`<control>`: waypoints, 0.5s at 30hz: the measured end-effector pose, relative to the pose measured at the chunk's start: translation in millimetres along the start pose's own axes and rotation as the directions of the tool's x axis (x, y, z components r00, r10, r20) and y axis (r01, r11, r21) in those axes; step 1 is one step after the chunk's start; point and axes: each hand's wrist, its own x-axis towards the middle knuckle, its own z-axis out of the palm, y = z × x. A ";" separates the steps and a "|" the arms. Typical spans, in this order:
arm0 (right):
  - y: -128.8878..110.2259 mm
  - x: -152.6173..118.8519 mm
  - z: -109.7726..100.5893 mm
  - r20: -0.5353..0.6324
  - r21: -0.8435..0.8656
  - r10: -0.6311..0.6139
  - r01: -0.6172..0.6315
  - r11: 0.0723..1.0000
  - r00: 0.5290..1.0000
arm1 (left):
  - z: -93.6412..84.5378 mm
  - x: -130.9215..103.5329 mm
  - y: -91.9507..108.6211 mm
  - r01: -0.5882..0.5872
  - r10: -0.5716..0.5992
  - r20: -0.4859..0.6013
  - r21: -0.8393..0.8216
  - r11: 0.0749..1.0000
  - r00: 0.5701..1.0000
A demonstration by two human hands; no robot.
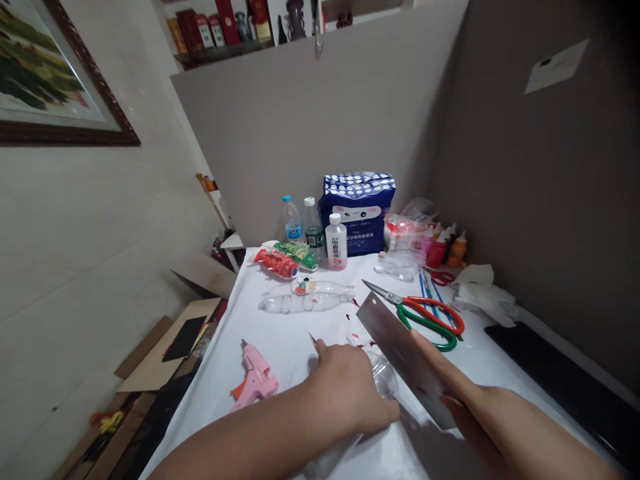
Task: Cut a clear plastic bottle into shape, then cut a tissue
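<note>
Marbled wall [150,220] — framed painting [45,73], grey partition [310,127]

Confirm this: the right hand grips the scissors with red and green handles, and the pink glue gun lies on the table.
No: the head view shows the right hand gripping a broad metal blade; the scissors lie on the table. The pink glue gun does lie there.

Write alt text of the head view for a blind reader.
The left hand rests on a clear plastic bottle while the right hand holds a broad metal blade over a white-covered table. Nearby lie scissors and a pink glue gun; behind stand three bottles and a blue bag.
</note>
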 end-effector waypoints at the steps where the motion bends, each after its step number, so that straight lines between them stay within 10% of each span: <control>1: -0.3 0.4 -0.1 -0.013 -0.006 0.000 0.000 1.000 1.000 | 0.8 0.5 -0.5 -0.005 0.005 -0.008 -0.005 1.000 1.000; 15: -2.6 1.8 -1.6 0.006 0.009 0.005 -0.005 1.000 1.000 | -4.4 -2.0 0.7 -0.008 0.008 0.003 -0.010 1.000 1.000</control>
